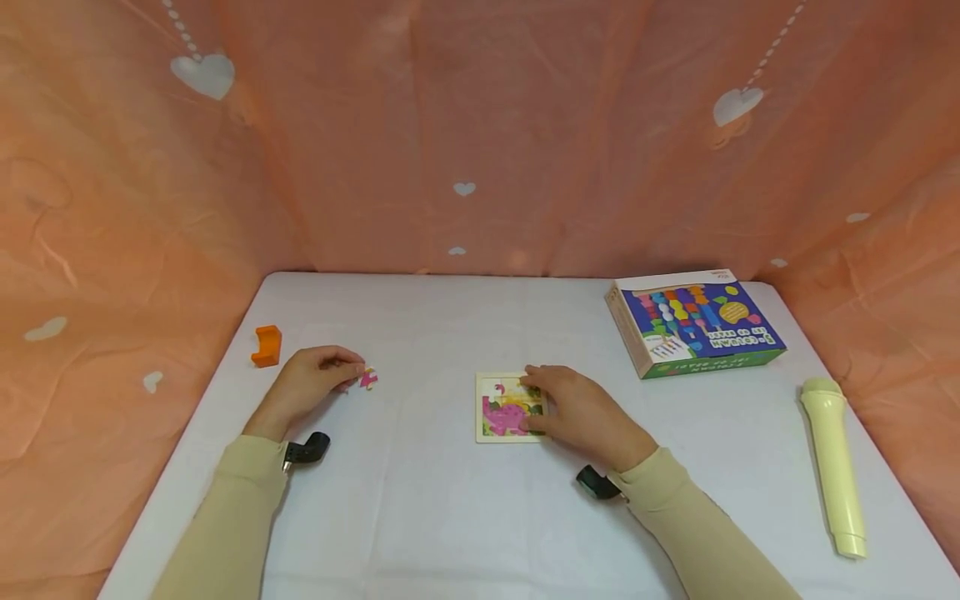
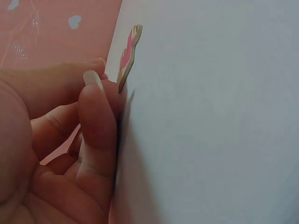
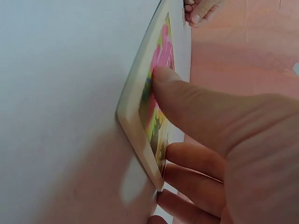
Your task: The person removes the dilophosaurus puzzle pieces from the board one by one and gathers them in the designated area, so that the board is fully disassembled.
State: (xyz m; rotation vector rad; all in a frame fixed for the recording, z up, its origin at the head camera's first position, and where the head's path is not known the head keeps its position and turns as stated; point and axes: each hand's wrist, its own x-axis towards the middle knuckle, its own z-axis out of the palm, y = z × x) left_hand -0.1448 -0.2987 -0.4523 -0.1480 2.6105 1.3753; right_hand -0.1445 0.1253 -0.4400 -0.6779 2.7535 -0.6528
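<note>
A small pink-and-white jigsaw puzzle piece (image 1: 368,379) sticks out from the fingertips of my left hand (image 1: 311,379), which pinches it just above the table. From the left wrist the piece (image 2: 128,58) shows edge-on, thin and pale-sided. A square jigsaw puzzle (image 1: 504,421) in a cream frame, with a pink animal picture, lies flat on the table. My right hand (image 1: 585,408) grips its right side, and the thumb (image 3: 168,81) rests on the picture. Part of the puzzle is hidden under that hand.
An orange curved block (image 1: 267,346) sits left of my left hand. At the back right lies a colourful toy box (image 1: 697,321). A pale yellow tube (image 1: 834,467) lies along the table's right side. Orange cloth (image 1: 465,125) hangs behind the table.
</note>
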